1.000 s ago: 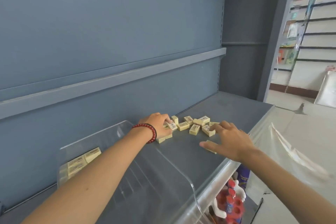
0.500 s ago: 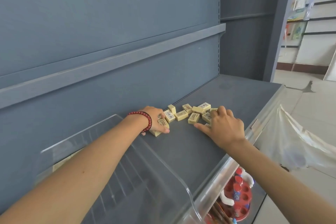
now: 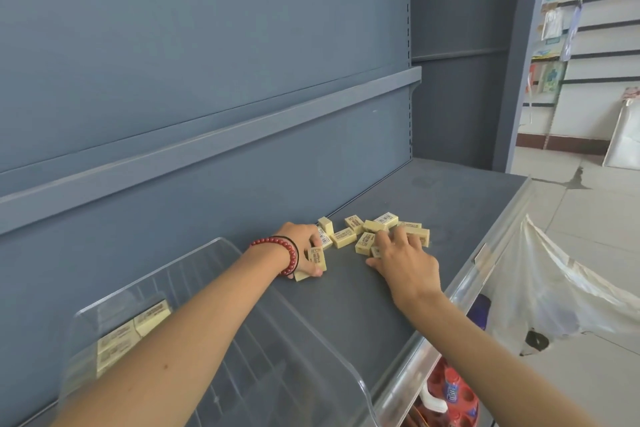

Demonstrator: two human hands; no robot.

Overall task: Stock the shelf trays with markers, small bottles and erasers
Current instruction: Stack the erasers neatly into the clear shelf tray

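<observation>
Several small cream erasers lie scattered on the grey shelf near its back wall. My left hand, with a red bead bracelet on the wrist, grips a few erasers at the left end of the pile. My right hand lies over the pile's right part with its fingers curled onto erasers; what its fingertips hold is hidden. A clear plastic tray stands at the left, with a few erasers stacked at its back.
The shelf's clear front rail runs along the right edge. A plastic bag hangs off it over the tiled floor. Below the shelf sits a red holder with small bottles. An upper shelf edge juts out overhead.
My left hand has closed on a few erasers and drawn them slightly toward the tray. My right hand moved forward from the bare shelf onto the eraser pile.
</observation>
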